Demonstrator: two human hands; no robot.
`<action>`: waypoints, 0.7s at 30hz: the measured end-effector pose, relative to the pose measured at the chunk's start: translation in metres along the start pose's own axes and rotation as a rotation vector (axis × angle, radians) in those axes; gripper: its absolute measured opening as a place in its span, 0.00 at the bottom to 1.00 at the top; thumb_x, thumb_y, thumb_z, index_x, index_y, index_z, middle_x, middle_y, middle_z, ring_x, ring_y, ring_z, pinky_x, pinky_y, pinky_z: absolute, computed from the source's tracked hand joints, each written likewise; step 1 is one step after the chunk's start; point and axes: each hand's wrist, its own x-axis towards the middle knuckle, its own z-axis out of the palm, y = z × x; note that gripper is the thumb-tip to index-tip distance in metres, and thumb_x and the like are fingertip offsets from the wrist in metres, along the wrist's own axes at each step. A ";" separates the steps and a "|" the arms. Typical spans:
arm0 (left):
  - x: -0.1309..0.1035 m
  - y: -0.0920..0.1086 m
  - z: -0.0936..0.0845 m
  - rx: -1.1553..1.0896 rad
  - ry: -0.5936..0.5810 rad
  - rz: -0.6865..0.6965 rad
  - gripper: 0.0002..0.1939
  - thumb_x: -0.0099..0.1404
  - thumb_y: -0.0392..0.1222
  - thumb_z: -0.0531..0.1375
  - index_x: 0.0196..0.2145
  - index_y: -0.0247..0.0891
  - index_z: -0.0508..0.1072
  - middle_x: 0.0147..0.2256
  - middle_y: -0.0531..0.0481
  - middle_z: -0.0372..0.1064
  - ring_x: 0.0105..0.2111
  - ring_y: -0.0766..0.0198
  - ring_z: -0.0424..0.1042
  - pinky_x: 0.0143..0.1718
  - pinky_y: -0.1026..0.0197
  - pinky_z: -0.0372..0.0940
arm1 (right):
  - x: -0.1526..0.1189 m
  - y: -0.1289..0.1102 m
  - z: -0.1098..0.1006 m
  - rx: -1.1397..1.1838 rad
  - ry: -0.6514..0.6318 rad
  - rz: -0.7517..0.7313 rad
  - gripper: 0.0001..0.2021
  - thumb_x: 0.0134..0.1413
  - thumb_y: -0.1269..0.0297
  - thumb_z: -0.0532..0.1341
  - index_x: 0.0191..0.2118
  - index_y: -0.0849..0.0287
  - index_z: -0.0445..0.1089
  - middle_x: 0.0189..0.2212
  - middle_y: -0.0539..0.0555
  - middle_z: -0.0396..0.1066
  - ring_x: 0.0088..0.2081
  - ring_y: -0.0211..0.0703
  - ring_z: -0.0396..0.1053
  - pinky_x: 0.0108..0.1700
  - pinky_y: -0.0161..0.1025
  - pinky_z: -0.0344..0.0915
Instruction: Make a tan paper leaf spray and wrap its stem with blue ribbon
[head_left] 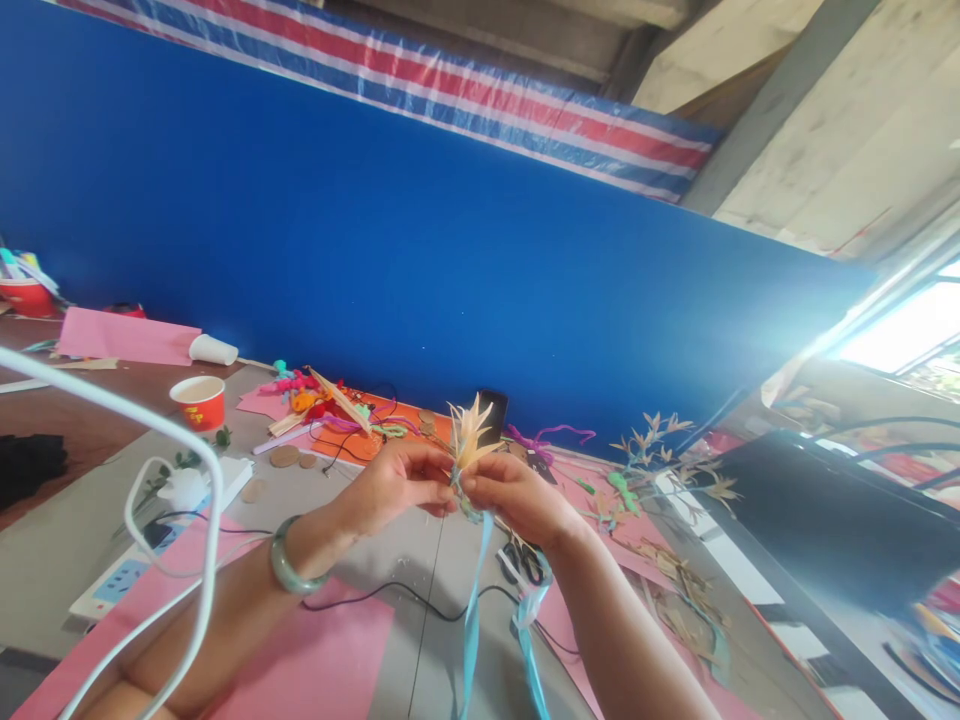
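Both hands meet at the middle of the view around a pale yellow flower [470, 430] with pointed petals, held upright. My left hand [401, 483], with a green bangle on its wrist, pinches the flower's base from the left. From the right, my right hand [525, 492] closes its thumb and fingers on the same base, at the top of a light blue ribbon [472, 630]. The ribbon hangs down towards the lower edge. Black-handled scissors [523, 563] lie just below my right hand.
A red paper cup [200, 402] and a white power strip [120, 580] are on the left. Colourful craft pieces [322, 400] lie behind my left hand. Dried flower sprigs [656, 440] are at the right. A white cable [217, 520] loops across the left foreground.
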 end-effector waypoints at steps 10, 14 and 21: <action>0.006 -0.003 0.001 0.040 0.083 0.069 0.19 0.46 0.41 0.73 0.35 0.33 0.76 0.27 0.49 0.76 0.27 0.64 0.76 0.30 0.62 0.71 | -0.011 -0.002 0.036 -0.276 0.422 -0.286 0.08 0.48 0.61 0.69 0.26 0.58 0.73 0.24 0.49 0.72 0.28 0.40 0.68 0.33 0.37 0.64; 0.007 -0.008 0.002 0.079 0.135 0.122 0.18 0.47 0.42 0.72 0.33 0.32 0.75 0.25 0.49 0.75 0.26 0.64 0.75 0.29 0.62 0.71 | -0.007 0.008 0.042 -0.233 0.504 -0.326 0.08 0.50 0.61 0.67 0.25 0.57 0.73 0.23 0.50 0.71 0.27 0.41 0.68 0.32 0.38 0.65; 0.014 -0.020 0.001 0.122 0.244 0.234 0.15 0.50 0.41 0.71 0.34 0.33 0.74 0.25 0.50 0.74 0.27 0.63 0.75 0.31 0.62 0.72 | 0.008 0.018 0.047 -0.217 0.586 -0.383 0.06 0.49 0.64 0.67 0.25 0.56 0.72 0.23 0.50 0.72 0.27 0.42 0.70 0.31 0.39 0.66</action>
